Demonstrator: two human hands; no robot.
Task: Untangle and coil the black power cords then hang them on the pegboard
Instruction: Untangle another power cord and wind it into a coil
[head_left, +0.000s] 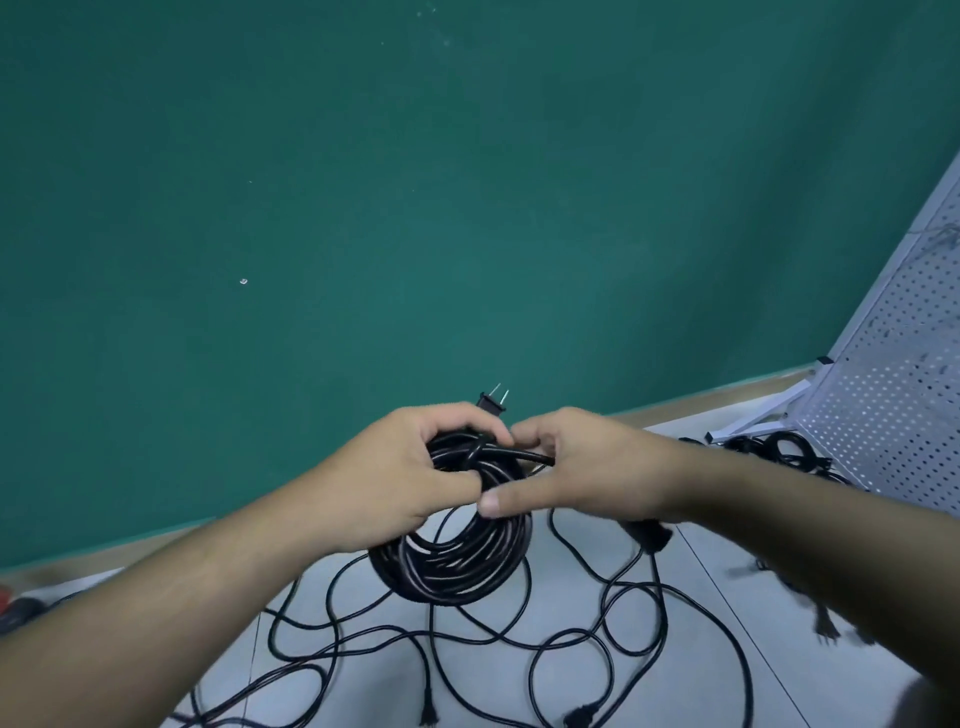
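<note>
While both hands meet above the pale tiled floor (717, 649), left hand (395, 467) curls round the coiled black power cord (457, 561) | right hand (587, 467) pinches a strand across its top | loose black cords (430, 639) sprawl below | white perforated pegboard (893, 395) stands right, well apart
</note>
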